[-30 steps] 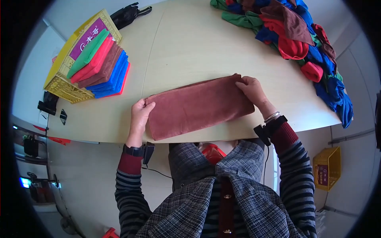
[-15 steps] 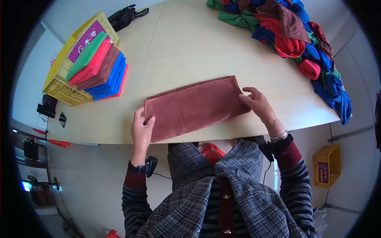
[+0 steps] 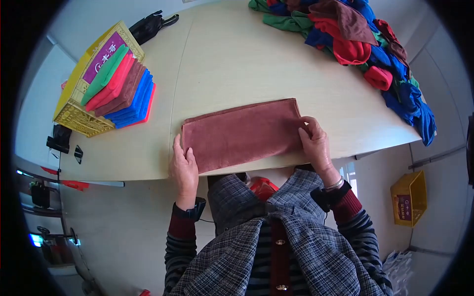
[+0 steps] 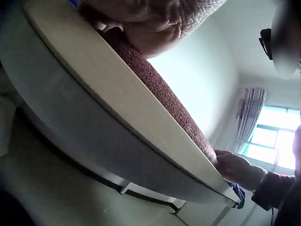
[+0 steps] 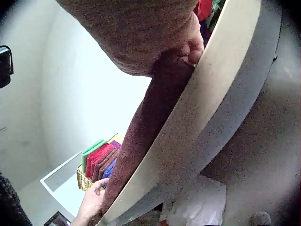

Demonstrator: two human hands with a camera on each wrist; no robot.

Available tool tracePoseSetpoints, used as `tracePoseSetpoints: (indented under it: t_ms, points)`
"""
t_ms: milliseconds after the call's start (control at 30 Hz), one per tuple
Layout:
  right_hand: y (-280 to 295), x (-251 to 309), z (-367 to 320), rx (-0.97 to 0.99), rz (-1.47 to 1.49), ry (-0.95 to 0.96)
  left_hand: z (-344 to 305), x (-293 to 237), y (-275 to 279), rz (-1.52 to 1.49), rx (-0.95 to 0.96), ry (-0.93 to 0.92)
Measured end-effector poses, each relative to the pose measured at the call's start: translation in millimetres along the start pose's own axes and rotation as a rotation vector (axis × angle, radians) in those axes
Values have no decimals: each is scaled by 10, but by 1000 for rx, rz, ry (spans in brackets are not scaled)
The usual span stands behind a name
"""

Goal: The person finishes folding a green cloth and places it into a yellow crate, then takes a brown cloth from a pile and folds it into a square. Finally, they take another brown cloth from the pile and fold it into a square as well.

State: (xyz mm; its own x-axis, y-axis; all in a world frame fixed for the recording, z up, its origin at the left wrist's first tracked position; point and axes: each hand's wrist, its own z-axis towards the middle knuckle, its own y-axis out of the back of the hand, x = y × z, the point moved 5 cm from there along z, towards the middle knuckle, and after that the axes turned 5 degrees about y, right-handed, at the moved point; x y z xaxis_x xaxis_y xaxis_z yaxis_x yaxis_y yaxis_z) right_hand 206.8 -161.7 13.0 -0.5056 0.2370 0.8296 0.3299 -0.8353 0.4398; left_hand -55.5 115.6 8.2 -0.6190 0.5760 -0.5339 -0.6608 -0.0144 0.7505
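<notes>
A folded brown towel (image 3: 242, 133) lies flat near the front edge of the table, its long side running left to right. My left hand (image 3: 184, 170) rests at its left short edge, fingers fairly straight and the thumb over the towel's lower left corner. At the right short edge is my right hand (image 3: 317, 148), thumb and forefinger bent with their tips at the towel's side. In the left wrist view the towel (image 4: 164, 99) shows as a low, thick band along the tabletop. The right wrist view has the towel (image 5: 141, 136) stretching toward the left hand (image 5: 93, 202).
On the left, a yellow basket (image 3: 74, 118) stands beside a stack of folded green, red, brown and blue towels (image 3: 136, 101). A loose heap of coloured cloths (image 3: 350, 52) covers the back right. A black bag (image 3: 148, 27) lies at the back left. Another yellow basket (image 3: 417, 197) sits low at right.
Both hands have let go of the towel's upper corners and moved down along its short sides. The towel lies a little straighter and flatter than before.
</notes>
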Motion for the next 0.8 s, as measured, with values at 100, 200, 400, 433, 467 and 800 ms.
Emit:
tracePoseSetpoints:
  t_ms: [100, 200, 400, 433, 467, 800]
  points:
    - [62, 30, -125, -54, -103, 28, 6, -26, 2, -36, 47, 19]
    - [55, 47, -170, -70, -154, 0, -7, -70, 10, -11, 63, 50]
    - [76, -43, -180, -55, 230, -195, -11, -44, 19, 1, 45, 35]
    - [101, -27, -178, -45, 289, -208, -15, -54, 22, -1, 42, 31]
    - [130, -12, -175, -36, 347, -219, -18, -64, 23, -3, 38, 28]
    - [91, 4, -260, -80, 14, -121, -22, -106, 61, -92, -10, 15]
